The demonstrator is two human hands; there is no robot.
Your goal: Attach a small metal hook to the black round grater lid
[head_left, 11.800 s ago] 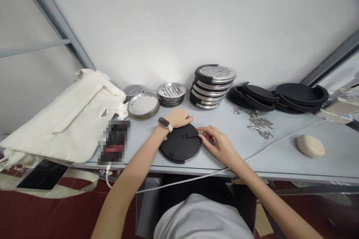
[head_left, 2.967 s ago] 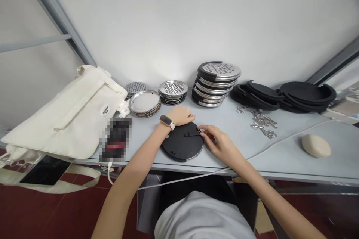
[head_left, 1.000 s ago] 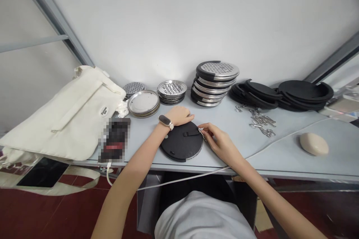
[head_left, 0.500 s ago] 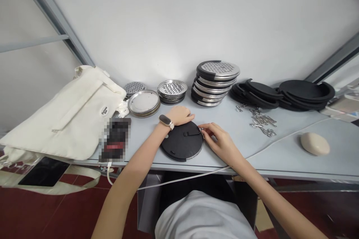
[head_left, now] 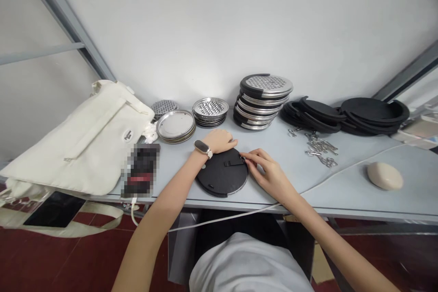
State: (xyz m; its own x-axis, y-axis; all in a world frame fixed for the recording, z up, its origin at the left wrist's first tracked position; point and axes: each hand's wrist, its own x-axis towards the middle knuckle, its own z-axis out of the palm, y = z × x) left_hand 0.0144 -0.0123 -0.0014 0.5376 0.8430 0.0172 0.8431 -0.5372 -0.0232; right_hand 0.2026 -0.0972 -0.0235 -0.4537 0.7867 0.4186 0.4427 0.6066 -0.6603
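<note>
A round black plastic base [head_left: 222, 180] lies on the table in front of me, with a narrow slot strip on its upper face and a thin silver rim along its right edge. My left hand [head_left: 221, 140] is bent over its far edge, thumb pointing right; most of the fingers are hidden behind the wrist and back of the hand. At the right edge of the base, my right hand [head_left: 262, 166] pinches a small metal clip [head_left: 242, 158] between thumb and fingertips, by the end of the strip.
Behind stand metal grater discs [head_left: 210, 107], plain metal plates [head_left: 176, 124] and a tall stack of assembled graters [head_left: 267, 86]. To the right are black bases [head_left: 372, 116], loose metal clips [head_left: 321, 146], a white cable [head_left: 345, 164] and a cream rounded object [head_left: 385, 175]. A bag [head_left: 92, 146] sits left.
My right fingertips have shifted slightly left and inward over the edge of the base, bringing the small metal clip to the strip's end. My left hand and the base stay put.
</note>
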